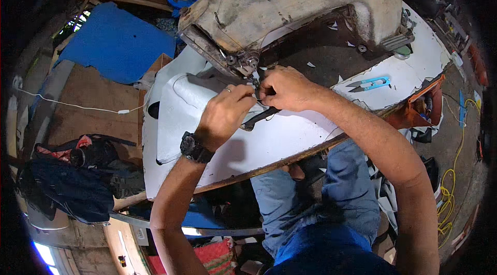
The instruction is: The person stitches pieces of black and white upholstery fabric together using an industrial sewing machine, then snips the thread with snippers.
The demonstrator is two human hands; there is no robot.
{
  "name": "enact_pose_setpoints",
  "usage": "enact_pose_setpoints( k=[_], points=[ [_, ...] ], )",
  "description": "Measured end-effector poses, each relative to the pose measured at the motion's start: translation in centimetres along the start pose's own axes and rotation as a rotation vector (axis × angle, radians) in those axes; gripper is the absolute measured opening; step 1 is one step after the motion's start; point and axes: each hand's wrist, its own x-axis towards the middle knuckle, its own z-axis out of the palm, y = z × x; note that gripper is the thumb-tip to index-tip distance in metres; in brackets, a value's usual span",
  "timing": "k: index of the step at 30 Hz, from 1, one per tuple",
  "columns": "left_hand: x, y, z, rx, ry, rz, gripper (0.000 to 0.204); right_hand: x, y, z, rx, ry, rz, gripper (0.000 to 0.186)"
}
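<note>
Sheeting, white, smooth and folded [178,114], lies left of centre in the frame, its free corner pointing lower left; folds hide its long axis. My left hand [227,112] and right hand [290,88] meet beside the needle at its right end, fingers curled, fingertips bunched; I can't tell what they pinch. Over them hangs the sewing machine [295,8], scuffed metal, blocking the view behind. Blue-handled snips [375,84] lie right of centre on my chipped white tabletop [305,130].
</note>
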Motion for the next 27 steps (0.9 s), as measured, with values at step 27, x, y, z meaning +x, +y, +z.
enact_pose_setpoints(
  k=[27],
  points=[
    [-0.3, -0.3, -0.1, 0.104, -0.027, 0.094, 0.021, -0.7, 0.2, 0.8, -0.101, 0.086, -0.127, 0.017]
  ],
)
